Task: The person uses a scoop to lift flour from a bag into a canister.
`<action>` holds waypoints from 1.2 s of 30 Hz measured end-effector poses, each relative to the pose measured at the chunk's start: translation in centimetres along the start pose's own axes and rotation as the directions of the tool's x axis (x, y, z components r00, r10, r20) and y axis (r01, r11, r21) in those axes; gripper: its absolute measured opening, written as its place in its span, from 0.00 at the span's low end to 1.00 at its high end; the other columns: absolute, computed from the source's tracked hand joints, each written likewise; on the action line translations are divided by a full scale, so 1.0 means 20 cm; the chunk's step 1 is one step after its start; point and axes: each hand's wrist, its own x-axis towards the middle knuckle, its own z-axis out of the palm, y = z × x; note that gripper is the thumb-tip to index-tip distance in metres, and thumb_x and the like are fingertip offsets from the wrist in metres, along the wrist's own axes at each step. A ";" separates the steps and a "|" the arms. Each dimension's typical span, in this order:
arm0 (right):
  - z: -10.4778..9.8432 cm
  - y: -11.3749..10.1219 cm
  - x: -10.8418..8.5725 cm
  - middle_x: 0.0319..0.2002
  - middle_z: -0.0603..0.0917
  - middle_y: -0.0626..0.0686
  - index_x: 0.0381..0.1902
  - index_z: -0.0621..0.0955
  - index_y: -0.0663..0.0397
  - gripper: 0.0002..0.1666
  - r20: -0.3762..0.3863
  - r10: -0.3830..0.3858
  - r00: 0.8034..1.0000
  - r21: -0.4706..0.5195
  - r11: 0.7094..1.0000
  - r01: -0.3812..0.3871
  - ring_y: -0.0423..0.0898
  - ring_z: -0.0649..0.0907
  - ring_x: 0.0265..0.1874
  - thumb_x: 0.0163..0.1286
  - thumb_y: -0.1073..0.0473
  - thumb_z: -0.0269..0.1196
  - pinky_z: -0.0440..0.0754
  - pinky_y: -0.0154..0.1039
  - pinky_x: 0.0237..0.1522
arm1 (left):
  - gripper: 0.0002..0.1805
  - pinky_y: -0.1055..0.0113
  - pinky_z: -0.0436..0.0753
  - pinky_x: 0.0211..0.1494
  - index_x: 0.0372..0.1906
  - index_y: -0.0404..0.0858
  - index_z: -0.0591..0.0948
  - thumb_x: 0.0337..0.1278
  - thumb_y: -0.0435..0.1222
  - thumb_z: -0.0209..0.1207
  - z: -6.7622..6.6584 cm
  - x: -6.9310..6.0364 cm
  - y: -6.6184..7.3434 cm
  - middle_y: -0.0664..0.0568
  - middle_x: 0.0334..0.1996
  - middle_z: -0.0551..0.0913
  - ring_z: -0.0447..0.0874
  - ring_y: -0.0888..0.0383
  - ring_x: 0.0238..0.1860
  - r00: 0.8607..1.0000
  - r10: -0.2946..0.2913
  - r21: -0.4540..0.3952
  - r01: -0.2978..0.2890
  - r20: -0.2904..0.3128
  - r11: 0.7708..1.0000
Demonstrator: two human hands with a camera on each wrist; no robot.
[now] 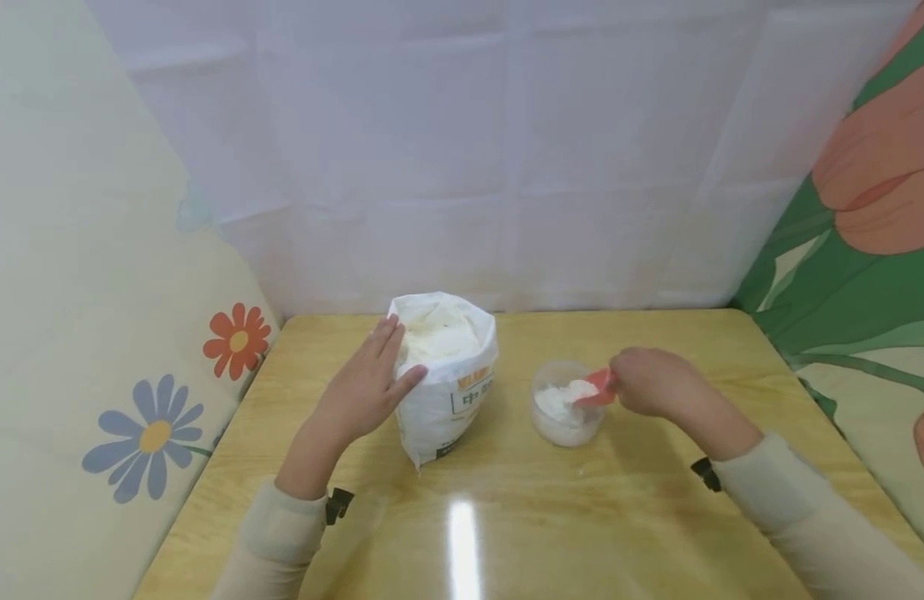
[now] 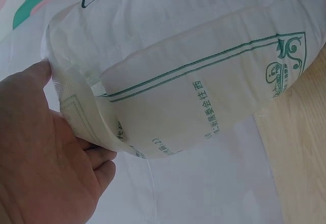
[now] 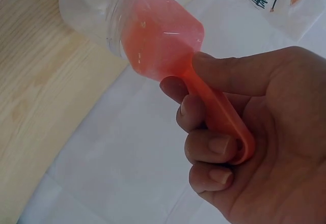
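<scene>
The white bag (image 1: 439, 408) of white powder stands upright with its top open. My left hand (image 1: 364, 379) rests against its left rim, fingers extended and thumb across the front edge; in the left wrist view, the hand (image 2: 51, 147) touches the folded rim of the bag (image 2: 193, 81). My right hand (image 1: 652, 383) grips a red scoop (image 1: 600, 390), whose powder-filled bowl is over the clear round container (image 1: 566, 429), which also holds white powder. In the right wrist view, the fingers of the right hand (image 3: 265, 117) curl round the scoop's handle (image 3: 219, 107), beside the container's rim (image 3: 117, 25).
The wooden table (image 1: 506, 533) carries the bag on the left and the container to its right. A pale cloth (image 1: 506, 167) hangs behind the table's back edge. Floral coverings (image 1: 154, 433) flank both sides.
</scene>
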 end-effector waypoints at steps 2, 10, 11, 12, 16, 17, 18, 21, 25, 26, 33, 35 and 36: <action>0.00 0.00 0.01 0.28 0.78 0.51 0.27 0.79 0.55 0.09 0.010 -0.001 1.000 -0.019 1.000 0.002 0.48 0.75 0.26 0.68 0.61 0.62 0.77 0.45 0.27 | 0.48 0.48 0.50 0.81 0.80 0.29 0.49 0.76 0.63 0.39 0.00 0.00 0.00 0.40 0.82 0.43 0.40 0.45 0.82 1.000 0.000 0.000 0.000 -0.004 1.000; -0.05 0.00 0.02 0.29 0.78 0.50 0.30 0.80 0.56 0.07 0.069 0.024 0.997 -0.013 1.000 -0.023 0.48 0.75 0.26 0.70 0.60 0.62 0.75 0.41 0.27 | 0.48 0.48 0.50 0.81 0.80 0.29 0.48 0.76 0.62 0.40 0.00 0.00 -0.01 0.40 0.82 0.43 0.40 0.44 0.82 1.000 0.011 0.012 -0.011 -0.004 1.000; -0.05 0.00 0.01 0.29 0.78 0.50 0.31 0.80 0.56 0.07 0.072 0.026 0.997 -0.001 1.000 -0.026 0.48 0.75 0.26 0.70 0.60 0.62 0.75 0.41 0.27 | 0.48 0.48 0.50 0.81 0.80 0.29 0.48 0.76 0.63 0.39 0.00 0.01 -0.01 0.40 0.82 0.43 0.40 0.44 0.82 1.000 0.013 0.013 -0.013 -0.004 1.000; -0.06 0.00 0.01 0.29 0.78 0.50 0.31 0.80 0.56 0.08 0.070 0.027 0.997 0.007 1.000 -0.027 0.48 0.75 0.27 0.71 0.60 0.61 0.75 0.41 0.27 | 0.48 0.48 0.50 0.82 0.80 0.29 0.48 0.76 0.63 0.39 0.00 0.01 -0.01 0.40 0.82 0.43 0.40 0.44 0.82 1.000 0.015 0.014 -0.015 -0.005 1.000; -0.06 0.02 -0.02 0.29 0.79 0.50 0.32 0.80 0.56 0.10 0.048 0.016 0.999 0.043 0.999 -0.018 0.48 0.75 0.27 0.73 0.57 0.60 0.77 0.44 0.29 | 0.48 0.48 0.50 0.82 0.80 0.30 0.48 0.76 0.63 0.39 0.00 0.01 0.00 0.40 0.82 0.42 0.39 0.45 0.82 1.000 0.013 0.014 -0.013 0.004 1.000; -0.06 0.02 -0.03 0.28 0.79 0.50 0.32 0.80 0.56 0.11 0.036 0.009 0.999 0.054 0.998 -0.011 0.48 0.75 0.27 0.74 0.57 0.60 0.77 0.45 0.30 | 0.48 0.48 0.50 0.82 0.80 0.30 0.48 0.75 0.63 0.39 -0.01 0.01 0.00 0.40 0.82 0.42 0.39 0.45 0.82 1.000 0.011 0.013 -0.011 0.007 1.000; -0.05 0.03 -0.04 0.28 0.79 0.50 0.32 0.81 0.57 0.12 0.020 0.004 1.000 0.064 0.998 -0.006 0.48 0.75 0.27 0.74 0.56 0.60 0.78 0.46 0.31 | 0.48 0.48 0.50 0.82 0.80 0.30 0.47 0.75 0.63 0.38 0.00 0.00 0.00 0.40 0.82 0.42 0.39 0.45 0.82 1.000 0.009 0.012 -0.009 0.008 1.000; -0.04 0.04 -0.06 0.27 0.79 0.49 0.31 0.80 0.56 0.13 -0.043 -0.006 0.999 0.109 0.994 0.011 0.47 0.75 0.26 0.75 0.55 0.60 0.78 0.47 0.32 | 0.49 0.48 0.50 0.82 0.80 0.30 0.47 0.75 0.64 0.38 0.00 -0.01 0.00 0.40 0.82 0.41 0.39 0.45 0.82 1.000 0.004 0.006 -0.004 0.008 1.000; -0.05 0.05 -0.08 0.25 0.77 0.47 0.29 0.80 0.54 0.15 -0.143 -0.028 0.989 0.136 0.990 0.047 0.45 0.74 0.25 0.77 0.54 0.59 0.77 0.47 0.31 | 0.50 0.48 0.50 0.81 0.80 0.30 0.46 0.74 0.65 0.38 0.00 -0.01 0.00 0.40 0.82 0.41 0.39 0.44 0.82 1.000 0.001 0.001 -0.001 0.000 1.000; -0.05 0.05 -0.08 0.25 0.77 0.47 0.30 0.80 0.54 0.15 -0.161 -0.031 0.986 0.135 0.989 0.053 0.45 0.74 0.25 0.77 0.54 0.59 0.77 0.46 0.31 | 0.50 0.48 0.50 0.81 0.80 0.30 0.46 0.74 0.65 0.38 0.00 -0.01 -0.01 0.40 0.82 0.41 0.39 0.44 0.82 1.000 0.000 0.000 0.000 0.000 1.000; -0.13 0.00 -0.11 0.24 0.74 0.47 0.30 0.78 0.52 0.18 -0.263 -0.049 0.963 0.150 0.984 0.091 0.44 0.72 0.24 0.80 0.50 0.56 0.72 0.42 0.30 | 0.50 0.47 0.51 0.81 0.80 0.30 0.47 0.74 0.65 0.39 0.00 -0.01 -0.01 0.39 0.82 0.42 0.41 0.44 0.82 1.000 0.010 -0.004 -0.010 -0.025 1.000; -0.16 -0.02 -0.11 0.23 0.72 0.46 0.28 0.76 0.51 0.20 -0.287 -0.072 0.955 0.160 0.980 0.122 0.43 0.70 0.24 0.80 0.49 0.55 0.70 0.41 0.30 | 0.51 0.46 0.51 0.81 0.80 0.29 0.47 0.74 0.65 0.39 0.00 -0.01 -0.01 0.39 0.82 0.43 0.42 0.43 0.81 1.000 0.015 -0.001 -0.015 -0.027 1.000; -0.18 -0.04 -0.11 0.22 0.71 0.46 0.27 0.75 0.50 0.20 -0.303 -0.090 0.949 0.159 0.977 0.143 0.43 0.70 0.23 0.80 0.48 0.54 0.70 0.41 0.30 | 0.51 0.46 0.51 0.81 0.80 0.29 0.47 0.74 0.65 0.40 0.00 -0.01 -0.02 0.38 0.81 0.43 0.42 0.42 0.81 0.999 0.017 0.000 -0.017 -0.027 1.000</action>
